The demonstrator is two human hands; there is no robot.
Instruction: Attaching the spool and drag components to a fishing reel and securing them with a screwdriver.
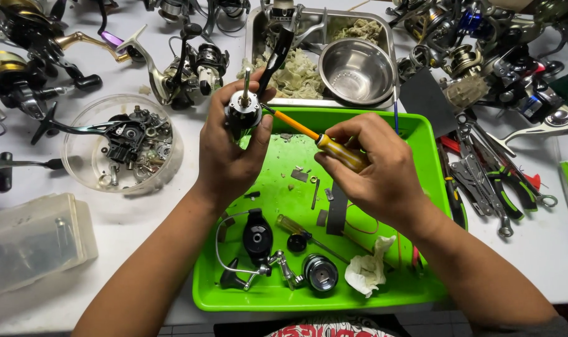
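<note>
Currently: left hand (228, 159), fingers clamped on a black reel body (243, 115) above the far edge of the green tray (421, 206). Right hand (374, 165), fingers closed on a yellow-handled screwdriver (324, 142), tip at the body. Stripped parts already lie in the tray; the body seems only part-dismantled. Steel bowl (357, 70) far; pliers (493, 181) right, nothing obstructing.

Black reel part (243, 115) upright above green tray, yellow-handled screwdriver (321, 142) tip touching it

1 head view, looking steeply down, close over green tray (427, 134)
</note>
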